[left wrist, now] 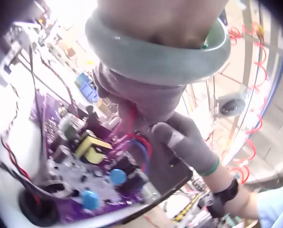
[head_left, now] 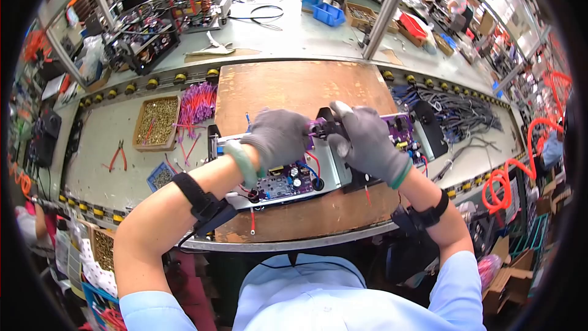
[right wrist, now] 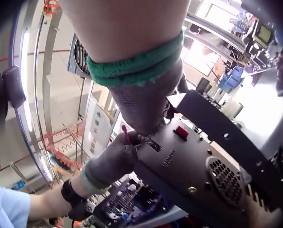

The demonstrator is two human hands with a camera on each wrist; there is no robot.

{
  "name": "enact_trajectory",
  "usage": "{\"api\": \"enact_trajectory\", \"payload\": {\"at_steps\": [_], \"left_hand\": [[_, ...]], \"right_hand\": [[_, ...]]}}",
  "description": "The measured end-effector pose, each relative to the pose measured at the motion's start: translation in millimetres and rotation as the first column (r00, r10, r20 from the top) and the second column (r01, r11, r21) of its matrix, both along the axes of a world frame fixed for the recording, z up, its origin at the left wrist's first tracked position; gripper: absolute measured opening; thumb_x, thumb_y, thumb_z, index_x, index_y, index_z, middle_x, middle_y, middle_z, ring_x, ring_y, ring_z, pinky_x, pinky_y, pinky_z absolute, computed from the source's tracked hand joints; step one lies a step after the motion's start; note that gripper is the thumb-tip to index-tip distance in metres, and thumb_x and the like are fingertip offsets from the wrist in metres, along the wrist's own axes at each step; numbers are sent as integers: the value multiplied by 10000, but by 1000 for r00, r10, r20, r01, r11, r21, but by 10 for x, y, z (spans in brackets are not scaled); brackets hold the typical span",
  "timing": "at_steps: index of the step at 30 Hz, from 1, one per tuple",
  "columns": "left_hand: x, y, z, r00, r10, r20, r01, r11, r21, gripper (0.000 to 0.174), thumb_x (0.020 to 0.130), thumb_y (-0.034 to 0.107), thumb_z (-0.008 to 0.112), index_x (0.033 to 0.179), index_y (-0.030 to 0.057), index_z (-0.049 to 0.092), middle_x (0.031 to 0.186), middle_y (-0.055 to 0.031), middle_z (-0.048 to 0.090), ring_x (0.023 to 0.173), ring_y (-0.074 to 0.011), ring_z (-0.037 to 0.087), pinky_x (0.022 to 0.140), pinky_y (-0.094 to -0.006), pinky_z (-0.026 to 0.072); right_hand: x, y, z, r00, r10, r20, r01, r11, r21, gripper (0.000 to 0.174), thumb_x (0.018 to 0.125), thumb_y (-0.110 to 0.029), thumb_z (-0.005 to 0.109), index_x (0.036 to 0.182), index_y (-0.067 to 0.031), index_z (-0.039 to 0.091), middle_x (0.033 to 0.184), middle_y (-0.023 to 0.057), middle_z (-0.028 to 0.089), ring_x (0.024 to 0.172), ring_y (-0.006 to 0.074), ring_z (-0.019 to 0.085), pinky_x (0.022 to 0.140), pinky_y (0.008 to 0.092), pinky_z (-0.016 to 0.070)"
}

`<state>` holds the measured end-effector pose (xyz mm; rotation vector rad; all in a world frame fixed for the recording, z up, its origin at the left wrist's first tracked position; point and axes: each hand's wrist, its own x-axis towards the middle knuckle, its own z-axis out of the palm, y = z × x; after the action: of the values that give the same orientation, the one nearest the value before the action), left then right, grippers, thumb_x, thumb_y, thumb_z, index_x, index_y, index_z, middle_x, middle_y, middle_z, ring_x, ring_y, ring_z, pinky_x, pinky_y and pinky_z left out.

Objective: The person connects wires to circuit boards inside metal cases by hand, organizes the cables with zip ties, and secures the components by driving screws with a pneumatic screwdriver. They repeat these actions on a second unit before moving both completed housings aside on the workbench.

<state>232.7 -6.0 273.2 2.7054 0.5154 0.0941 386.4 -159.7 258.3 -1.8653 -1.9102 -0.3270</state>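
Two grey-gloved hands meet at a black end panel [right wrist: 167,149] on an electronic unit. The left hand [head_left: 278,138] pinches a purple-red wire [right wrist: 126,134], whose tip sticks up from its fingers in the right wrist view. Facing it, the right hand [head_left: 370,141] has thumb and fingers bent round the panel's edge; its fingertips are partly hidden. A red part [right wrist: 181,133] and a round vent [right wrist: 224,175] show on the panel. Below the left hand lies a purple circuit board [head_left: 278,185] with blue round parts and a yellow one [left wrist: 93,149].
A second purple board [head_left: 401,132] stands at the right. Left of the wooden board [head_left: 294,86] are pink wires [head_left: 197,104], a box of brass-coloured parts [head_left: 156,142], red-handled pliers [head_left: 119,156] and a blue tray [head_left: 161,176]. Grey cables [head_left: 459,110] lie right.
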Motion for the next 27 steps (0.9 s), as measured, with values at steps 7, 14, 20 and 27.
{"api": "enact_trajectory", "payload": {"at_steps": [7,14,20,27], "left_hand": [[52,5,-111,998,-22,63,25,998,-55,168,876,272,636,864,131,726,797,-154,705,821,-362,697,753,-467,530],[-9,36,-166,996,-12,90,25,990,-135,130,863,233,667,837,110,700,784,-145,690,797,-361,681,719,-469,509],[-32,57,-268,977,-8,214,51,979,-197,121,843,225,714,815,112,682,782,-120,684,792,-360,665,737,-463,507],[139,39,-225,987,-148,60,143,987,71,136,832,240,709,839,106,687,826,-119,691,864,-351,668,778,-469,486]], "right_hand": [[-37,-23,29,995,-102,-8,98,974,-205,534,851,-200,646,1292,69,510,720,140,682,806,330,697,1059,466,403],[-18,8,28,998,-60,-34,53,983,-174,369,833,-171,618,1130,36,547,652,139,633,686,349,670,1030,468,423],[16,20,-15,997,-5,-73,-3,995,-102,324,812,-149,614,1065,44,556,602,115,601,630,320,658,999,453,436],[-80,34,17,995,-75,-63,67,990,-127,282,780,-162,640,968,37,575,595,108,608,646,315,670,1057,449,420]]}}
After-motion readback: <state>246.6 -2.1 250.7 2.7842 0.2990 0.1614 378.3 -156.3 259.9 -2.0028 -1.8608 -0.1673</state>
